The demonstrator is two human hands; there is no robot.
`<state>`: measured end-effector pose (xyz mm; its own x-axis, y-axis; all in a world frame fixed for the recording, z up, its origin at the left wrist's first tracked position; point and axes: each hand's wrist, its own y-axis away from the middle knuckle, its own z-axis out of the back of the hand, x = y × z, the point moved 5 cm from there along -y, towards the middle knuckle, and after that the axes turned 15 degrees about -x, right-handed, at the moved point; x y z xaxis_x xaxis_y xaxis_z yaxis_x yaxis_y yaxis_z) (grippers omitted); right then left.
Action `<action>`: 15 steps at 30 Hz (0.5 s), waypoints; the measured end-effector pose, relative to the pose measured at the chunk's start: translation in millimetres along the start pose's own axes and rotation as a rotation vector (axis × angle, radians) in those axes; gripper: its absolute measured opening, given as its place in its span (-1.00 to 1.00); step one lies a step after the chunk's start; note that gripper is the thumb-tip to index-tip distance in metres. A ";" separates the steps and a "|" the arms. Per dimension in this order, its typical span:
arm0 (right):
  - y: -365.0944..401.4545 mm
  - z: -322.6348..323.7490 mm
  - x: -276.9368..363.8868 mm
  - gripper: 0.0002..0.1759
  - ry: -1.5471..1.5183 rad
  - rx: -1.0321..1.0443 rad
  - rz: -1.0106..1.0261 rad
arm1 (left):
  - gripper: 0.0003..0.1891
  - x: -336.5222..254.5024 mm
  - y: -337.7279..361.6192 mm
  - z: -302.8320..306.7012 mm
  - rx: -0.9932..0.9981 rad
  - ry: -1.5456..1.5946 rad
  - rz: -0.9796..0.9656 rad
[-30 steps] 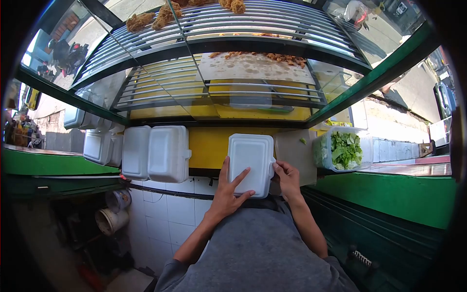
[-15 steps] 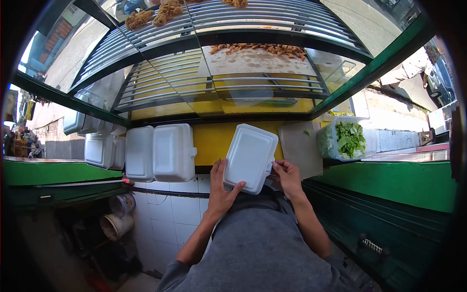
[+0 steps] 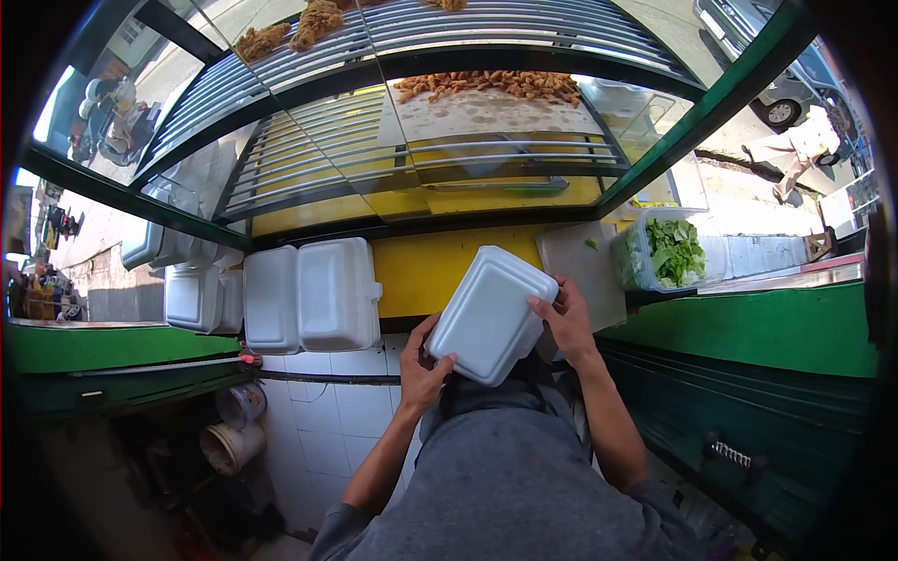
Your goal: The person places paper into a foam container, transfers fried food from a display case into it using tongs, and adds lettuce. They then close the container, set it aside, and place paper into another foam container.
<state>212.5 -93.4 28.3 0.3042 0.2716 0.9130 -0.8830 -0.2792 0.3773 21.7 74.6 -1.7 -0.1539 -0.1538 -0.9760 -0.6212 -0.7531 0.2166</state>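
Foam box [image 3: 488, 316] closed, tilted, held above near edge of yellow counter [image 3: 421, 271], between both hands. Left hand [image 3: 423, 369] curled around lower left corner; right hand [image 3: 568, 323] clasps right edge, fingers over lid. Cutting board [image 3: 587, 266] just behind.

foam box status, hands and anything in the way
Left hand, right hand: both gripping foam box. Box closed, tilted. Cutting board just behind it.

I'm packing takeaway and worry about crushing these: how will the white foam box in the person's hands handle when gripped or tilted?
The white foam box is probably light: the left hand and right hand hold it tilted by its edges alone. Thin foam likely dents under a hard squeeze.
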 end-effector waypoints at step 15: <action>-24.2 205.9 112.2 -0.33 -0.570 -0.373 0.169 | -0.16 -144.7 -5.4 -189.4 0.482 0.413 -0.226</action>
<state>341.6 -245.9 153.5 0.2018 -0.3012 0.9320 -0.9675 0.0870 0.2376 192.8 -20.3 134.5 0.2670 -0.3296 -0.9056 -0.8919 -0.4404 -0.1027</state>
